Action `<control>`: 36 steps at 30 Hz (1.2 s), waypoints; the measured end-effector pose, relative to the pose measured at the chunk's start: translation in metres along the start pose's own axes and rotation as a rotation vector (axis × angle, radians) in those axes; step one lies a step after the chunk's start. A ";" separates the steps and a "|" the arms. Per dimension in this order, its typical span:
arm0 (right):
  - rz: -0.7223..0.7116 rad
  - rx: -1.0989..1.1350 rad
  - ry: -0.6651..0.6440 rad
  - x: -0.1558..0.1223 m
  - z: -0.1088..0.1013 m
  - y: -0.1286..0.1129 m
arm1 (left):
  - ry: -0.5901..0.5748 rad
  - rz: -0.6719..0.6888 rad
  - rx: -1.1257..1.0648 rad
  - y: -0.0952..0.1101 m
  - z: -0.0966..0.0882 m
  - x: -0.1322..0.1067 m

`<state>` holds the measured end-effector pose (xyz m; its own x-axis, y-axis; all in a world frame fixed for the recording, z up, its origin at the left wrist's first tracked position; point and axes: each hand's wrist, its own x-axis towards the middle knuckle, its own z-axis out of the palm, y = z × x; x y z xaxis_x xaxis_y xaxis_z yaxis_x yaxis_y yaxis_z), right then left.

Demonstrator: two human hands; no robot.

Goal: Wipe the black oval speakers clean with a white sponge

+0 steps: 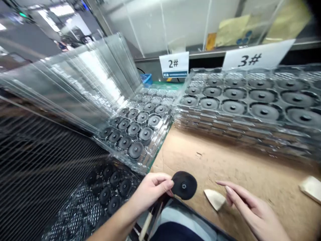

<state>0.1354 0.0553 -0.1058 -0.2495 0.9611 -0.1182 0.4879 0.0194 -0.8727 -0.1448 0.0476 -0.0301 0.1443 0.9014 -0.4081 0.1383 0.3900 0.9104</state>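
My left hand (150, 190) pinches a round black speaker part (184, 185) by its edge between thumb and fingers, with the part's central hub facing up. My right hand (253, 211) is open and holds nothing. Its fingertips are just right of a small cream triangular pad (215, 199) lying on the brown cardboard-covered bench (213, 160). Clear plastic trays hold rows of similar black parts: a stack (250, 107) lies ahead on the right, a second tray (135, 127) ahead of my left hand, and a darker tray (110, 189) just left of it.
Paper signs reading 2# (174, 64) and 3# (255, 58) stand behind the trays. A tall stack of clear trays (75, 80) leans at the left, above a black wire mesh (42, 167). A second cream pad (311, 189) lies at the right edge. A small blue bin (146, 78) sits behind.
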 end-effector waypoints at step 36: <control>-0.400 -0.167 0.063 0.131 -0.006 0.062 | 0.896 0.214 1.394 0.009 -0.228 -0.004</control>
<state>0.1378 0.1843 -0.1732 -0.3971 0.8837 0.2478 0.4927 0.4331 -0.7548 -0.3674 0.0902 -0.0044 -0.2260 0.9200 0.3203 0.9699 0.2430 -0.0137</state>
